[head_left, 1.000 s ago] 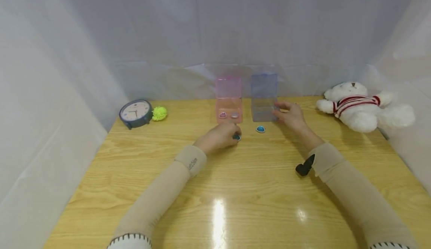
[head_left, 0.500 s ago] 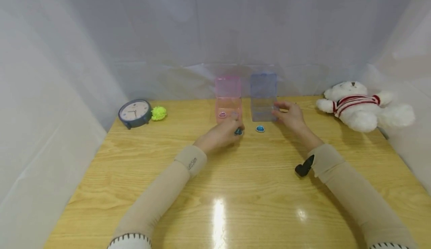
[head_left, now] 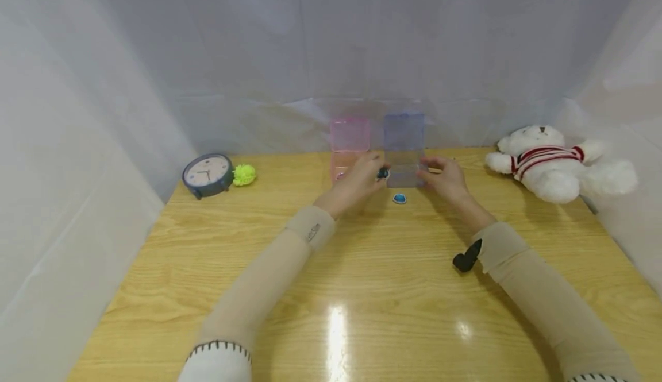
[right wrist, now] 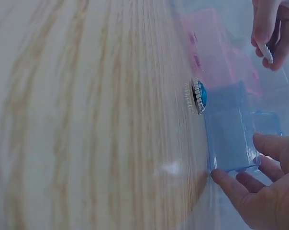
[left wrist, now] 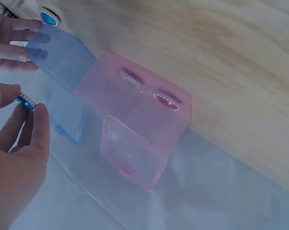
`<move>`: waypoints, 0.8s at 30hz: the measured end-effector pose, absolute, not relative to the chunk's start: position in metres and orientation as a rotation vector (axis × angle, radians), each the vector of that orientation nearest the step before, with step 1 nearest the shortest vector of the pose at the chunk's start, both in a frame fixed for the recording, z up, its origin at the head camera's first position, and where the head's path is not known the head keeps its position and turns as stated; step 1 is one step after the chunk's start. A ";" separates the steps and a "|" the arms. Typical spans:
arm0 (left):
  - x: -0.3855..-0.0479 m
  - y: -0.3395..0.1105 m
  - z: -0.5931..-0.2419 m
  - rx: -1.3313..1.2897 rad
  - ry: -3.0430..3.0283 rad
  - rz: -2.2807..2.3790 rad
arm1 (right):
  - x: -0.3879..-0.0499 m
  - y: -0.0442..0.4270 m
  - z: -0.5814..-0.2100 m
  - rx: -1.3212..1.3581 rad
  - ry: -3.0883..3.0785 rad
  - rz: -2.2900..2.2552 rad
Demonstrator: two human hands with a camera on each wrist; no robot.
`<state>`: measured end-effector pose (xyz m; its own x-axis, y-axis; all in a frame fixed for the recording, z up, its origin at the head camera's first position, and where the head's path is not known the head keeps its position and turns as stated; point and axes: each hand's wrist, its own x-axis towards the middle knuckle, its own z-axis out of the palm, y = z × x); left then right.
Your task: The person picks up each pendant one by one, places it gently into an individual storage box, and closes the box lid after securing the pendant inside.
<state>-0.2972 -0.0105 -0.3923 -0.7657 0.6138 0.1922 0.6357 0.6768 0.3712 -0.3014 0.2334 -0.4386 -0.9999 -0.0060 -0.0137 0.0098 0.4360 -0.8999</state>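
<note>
My left hand [head_left: 357, 184] pinches a blue gem [left wrist: 26, 101] with a beaded silvery edge between thumb and fingers, held up beside the clear blue box [head_left: 400, 180]. That box stands with its lid [head_left: 404, 132] raised. My right hand [head_left: 449, 182] touches the box's right side with extended fingertips and thumb. Another blue gem [head_left: 400, 199] lies on the table just in front of the blue box. To the left, a clear pink box [left wrist: 135, 105], lid raised, contains a pink gem [left wrist: 166, 102] and a paler gem [left wrist: 130, 79]. My left hand partly hides it in the head view.
On the wooden table [head_left: 310, 307], a round blue clock [head_left: 208, 174] and a fuzzy yellow-green ball [head_left: 245, 174] sit at the left. A white plush bear [head_left: 555, 166] in a striped sweater lies at the right. Pale sheeting [head_left: 331, 54] hangs behind the boxes.
Carrying the blue gem, my left hand has moved away from the table in front of the pink box, forward and right to the blue box. My right hand stays at the blue box's side.
</note>
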 end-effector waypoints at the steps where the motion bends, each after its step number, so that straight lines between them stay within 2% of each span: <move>1: -0.300 -0.008 -0.391 -1.058 -2.826 -0.649 | -0.301 0.233 -0.439 0.006 2.645 -1.670; 24: -0.336 0.025 -0.396 -0.938 -2.937 -0.599 | -0.300 0.234 -0.441 -0.014 2.696 -1.648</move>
<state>-0.3363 0.0247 -0.3956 -0.8215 0.5586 0.1142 0.5587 0.7487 0.3567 -0.3002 0.2337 -0.4411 -0.9998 0.0018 0.0200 -0.0169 0.4558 -0.8899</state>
